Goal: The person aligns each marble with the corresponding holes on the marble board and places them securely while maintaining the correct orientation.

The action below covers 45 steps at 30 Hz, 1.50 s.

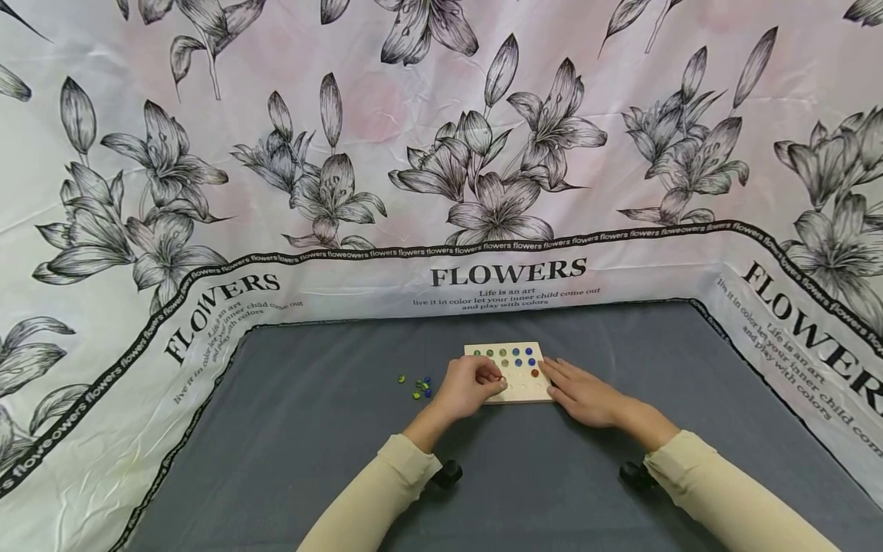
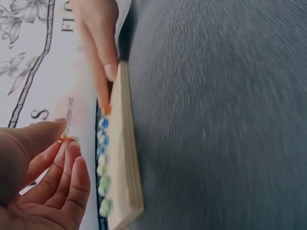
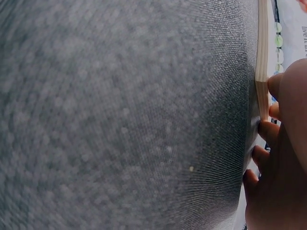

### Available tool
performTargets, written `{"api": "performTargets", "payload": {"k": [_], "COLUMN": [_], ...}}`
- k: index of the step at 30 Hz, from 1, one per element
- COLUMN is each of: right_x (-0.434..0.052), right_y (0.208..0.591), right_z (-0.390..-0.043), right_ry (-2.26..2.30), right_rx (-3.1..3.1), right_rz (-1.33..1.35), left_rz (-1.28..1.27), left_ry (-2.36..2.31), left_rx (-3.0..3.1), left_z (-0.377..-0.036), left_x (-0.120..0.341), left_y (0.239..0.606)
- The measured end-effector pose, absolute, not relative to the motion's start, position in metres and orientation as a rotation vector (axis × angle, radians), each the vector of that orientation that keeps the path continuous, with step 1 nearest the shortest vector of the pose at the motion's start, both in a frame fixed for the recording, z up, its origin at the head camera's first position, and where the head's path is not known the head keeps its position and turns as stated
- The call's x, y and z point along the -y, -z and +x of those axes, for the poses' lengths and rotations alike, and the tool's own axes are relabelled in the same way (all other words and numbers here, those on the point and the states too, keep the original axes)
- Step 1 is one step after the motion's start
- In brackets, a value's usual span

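Note:
A pale wooden board (image 1: 517, 394) with rows of round hollows lies on the grey cloth. Green, pale, and blue marbles fill its back rows, and a red marble (image 1: 534, 373) sits near the right side. My left hand (image 1: 467, 386) is over the board's left part, its thumb and fingertips pinching a small glassy marble (image 2: 65, 138) with orange in it. Straight fingers of my right hand (image 1: 585, 394) rest along the board's right edge. From low down, the right wrist view catches those fingertips (image 3: 269, 130) against the board's corner.
Several loose green and blue marbles (image 1: 422, 386) lie on the cloth left of the board. A flower-printed curtain (image 1: 510, 284) stands behind and at both sides of the grey table cloth (image 1: 310, 429). Dark wrist-worn pieces (image 1: 448, 474) show beside the sleeves.

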State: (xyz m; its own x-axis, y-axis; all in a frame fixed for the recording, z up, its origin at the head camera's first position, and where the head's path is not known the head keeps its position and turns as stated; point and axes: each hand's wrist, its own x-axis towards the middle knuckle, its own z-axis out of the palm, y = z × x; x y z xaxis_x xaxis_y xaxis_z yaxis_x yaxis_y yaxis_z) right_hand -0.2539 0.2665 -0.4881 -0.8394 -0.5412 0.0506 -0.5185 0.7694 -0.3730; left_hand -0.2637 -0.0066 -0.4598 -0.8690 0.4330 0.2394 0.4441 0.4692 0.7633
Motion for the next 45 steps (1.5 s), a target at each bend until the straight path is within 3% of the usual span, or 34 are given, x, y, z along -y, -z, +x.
{"api": "performTargets", "payload": {"k": [18, 45], "right_x": [-0.268, -0.266], "right_y": [0.484, 0.486], "right_z": [-0.253, -0.249], "right_ry": [0.585, 0.598], "right_rx": [-2.924, -2.935], "right_rz": [-0.916, -0.909], "left_rz": [-0.809, -0.687], "left_ry": [1.365, 1.117], "left_rx": [2.752, 2.856], "left_z": [-0.271, -0.275], "left_x": [-0.043, -0.064], "left_y": [0.472, 0.482]}}
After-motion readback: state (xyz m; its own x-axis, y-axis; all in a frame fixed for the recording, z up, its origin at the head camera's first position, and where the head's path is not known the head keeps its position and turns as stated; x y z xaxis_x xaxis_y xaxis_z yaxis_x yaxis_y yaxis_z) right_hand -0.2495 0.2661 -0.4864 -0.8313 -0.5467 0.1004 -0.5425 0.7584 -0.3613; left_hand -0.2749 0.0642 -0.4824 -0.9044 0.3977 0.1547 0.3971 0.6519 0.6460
